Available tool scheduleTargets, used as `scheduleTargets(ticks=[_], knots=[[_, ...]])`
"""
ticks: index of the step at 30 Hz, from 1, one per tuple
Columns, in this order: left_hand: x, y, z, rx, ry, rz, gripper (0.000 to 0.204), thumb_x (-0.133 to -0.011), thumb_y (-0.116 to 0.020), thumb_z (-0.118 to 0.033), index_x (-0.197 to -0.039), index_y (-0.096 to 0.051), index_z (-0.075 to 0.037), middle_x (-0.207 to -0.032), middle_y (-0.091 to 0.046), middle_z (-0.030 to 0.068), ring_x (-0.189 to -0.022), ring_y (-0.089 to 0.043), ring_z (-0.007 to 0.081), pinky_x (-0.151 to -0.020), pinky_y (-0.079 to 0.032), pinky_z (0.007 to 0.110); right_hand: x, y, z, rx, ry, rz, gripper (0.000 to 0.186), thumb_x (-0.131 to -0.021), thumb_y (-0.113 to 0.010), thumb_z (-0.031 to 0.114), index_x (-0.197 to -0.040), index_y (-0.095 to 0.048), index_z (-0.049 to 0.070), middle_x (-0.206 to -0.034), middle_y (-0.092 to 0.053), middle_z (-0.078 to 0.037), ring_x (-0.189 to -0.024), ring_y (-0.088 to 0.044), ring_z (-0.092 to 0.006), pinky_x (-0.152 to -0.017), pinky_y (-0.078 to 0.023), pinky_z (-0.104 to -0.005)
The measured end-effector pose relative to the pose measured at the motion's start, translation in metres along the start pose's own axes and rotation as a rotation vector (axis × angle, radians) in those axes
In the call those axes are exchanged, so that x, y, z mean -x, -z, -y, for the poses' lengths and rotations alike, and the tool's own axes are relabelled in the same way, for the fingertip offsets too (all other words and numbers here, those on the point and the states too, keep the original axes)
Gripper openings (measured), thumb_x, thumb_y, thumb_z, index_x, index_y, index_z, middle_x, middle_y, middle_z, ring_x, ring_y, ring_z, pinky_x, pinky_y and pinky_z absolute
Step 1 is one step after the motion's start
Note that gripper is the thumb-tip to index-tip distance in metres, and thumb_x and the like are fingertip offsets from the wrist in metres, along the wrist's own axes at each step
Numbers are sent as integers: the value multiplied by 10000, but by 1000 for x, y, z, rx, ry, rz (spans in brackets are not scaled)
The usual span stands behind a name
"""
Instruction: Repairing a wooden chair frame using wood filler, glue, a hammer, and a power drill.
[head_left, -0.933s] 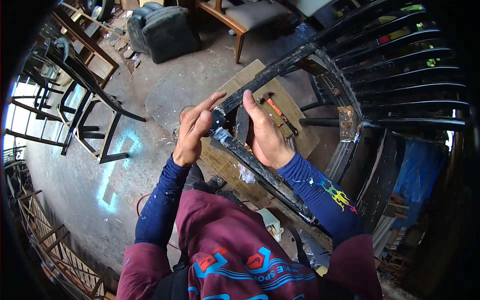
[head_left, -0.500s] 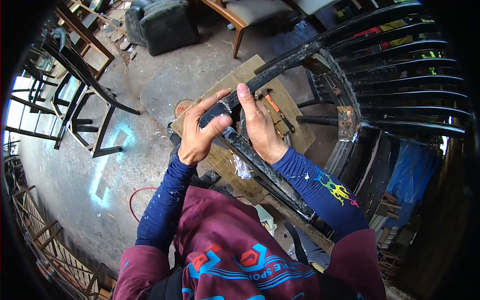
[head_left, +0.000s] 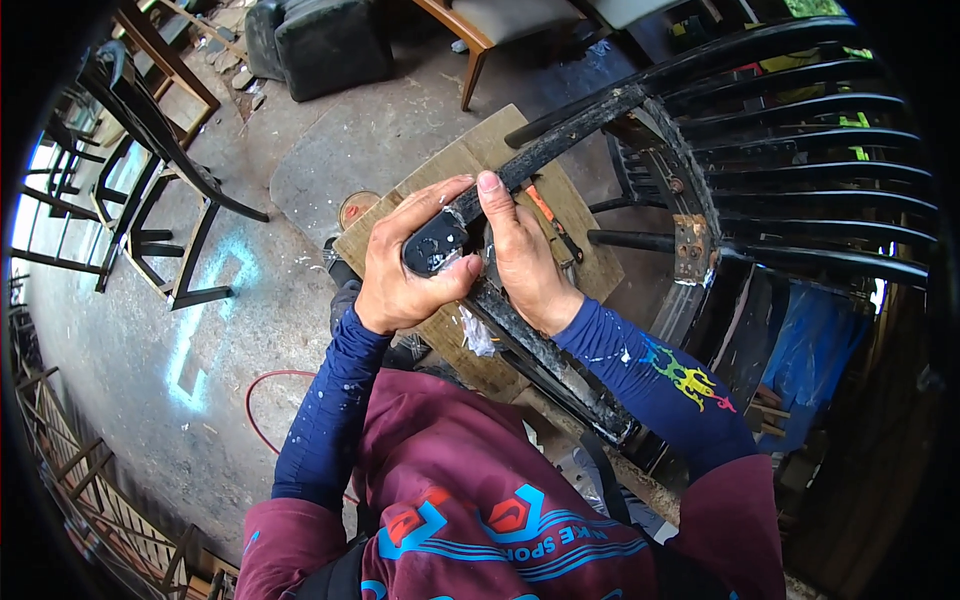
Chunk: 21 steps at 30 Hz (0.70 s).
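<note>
A black, scuffed chair frame [head_left: 570,130] with curved back slats lies tipped over a low plywood board [head_left: 600,280]. My left hand [head_left: 405,275] wraps round the dark corner piece [head_left: 430,245] of the frame, thumb pressed on its lower side. My right hand [head_left: 520,260] grips the same corner from the right, with its thumb lying on the upper rail. Part of a hammer [head_left: 555,220] with an orange handle lies on the board behind my right hand, and a crumpled white plastic scrap [head_left: 478,335] lies below the frame.
Several stripped black chair frames [head_left: 175,200] stand at the left. A dark padded armchair [head_left: 330,55] and a wooden upholstered chair [head_left: 510,30] are at the back. A red hose [head_left: 265,385] crosses the floor. A round tin [head_left: 356,208] sits beside the board; blue sheeting [head_left: 810,340] is at the right.
My left hand has closed further round the corner, its thumb moving down and right. The corner piece now shows more of its top face. My right thumb stays on the rail.
</note>
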<state>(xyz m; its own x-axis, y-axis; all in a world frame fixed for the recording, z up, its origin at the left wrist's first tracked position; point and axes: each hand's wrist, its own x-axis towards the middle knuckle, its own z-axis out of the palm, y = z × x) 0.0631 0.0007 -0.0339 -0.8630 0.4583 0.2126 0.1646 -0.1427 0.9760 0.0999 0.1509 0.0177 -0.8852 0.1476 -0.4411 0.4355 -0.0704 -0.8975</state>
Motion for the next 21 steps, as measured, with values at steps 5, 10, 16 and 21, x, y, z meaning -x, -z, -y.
scheduleTargets(ticks=[5,10,16,21], knots=[[4,1,2,-32,23,8,740,-697,-811,-320,-1322,-599,12,-1297,-637,191,-1221,-612,291,-1053,-447,376,0,-1,2,-6,-53,16,695,-1041,-386,612,-1139,-633,-31,-1024,-676,-87,-972,-618,-152,-883,-497,-305],[2,4,3,104,21,114,950,-602,-938,-379,-1384,-538,-15,-1290,-624,126,-1198,-595,225,-1039,-448,344,1,0,3,-110,-81,38,698,-1036,-396,615,-1212,-609,-26,-1095,-666,-98,-1044,-596,-164,-965,-461,-313],[1,-2,-2,38,81,29,861,-619,-861,-362,-1332,-559,15,-1179,-638,92,-1078,-609,180,-981,-449,304,-1,-1,3,-66,-34,20,674,-1041,-392,602,-1195,-620,-14,-1109,-660,-100,-1040,-591,-168,-961,-458,-323],[0,-2,2,-7,67,25,863,-616,-857,-395,-1324,-565,2,-1150,-646,88,-1070,-612,183,-975,-454,308,-5,7,8,-355,-193,145,586,-999,-507,594,-1163,-639,47,-1090,-653,-78,-1037,-603,-168,-918,-481,-351]])
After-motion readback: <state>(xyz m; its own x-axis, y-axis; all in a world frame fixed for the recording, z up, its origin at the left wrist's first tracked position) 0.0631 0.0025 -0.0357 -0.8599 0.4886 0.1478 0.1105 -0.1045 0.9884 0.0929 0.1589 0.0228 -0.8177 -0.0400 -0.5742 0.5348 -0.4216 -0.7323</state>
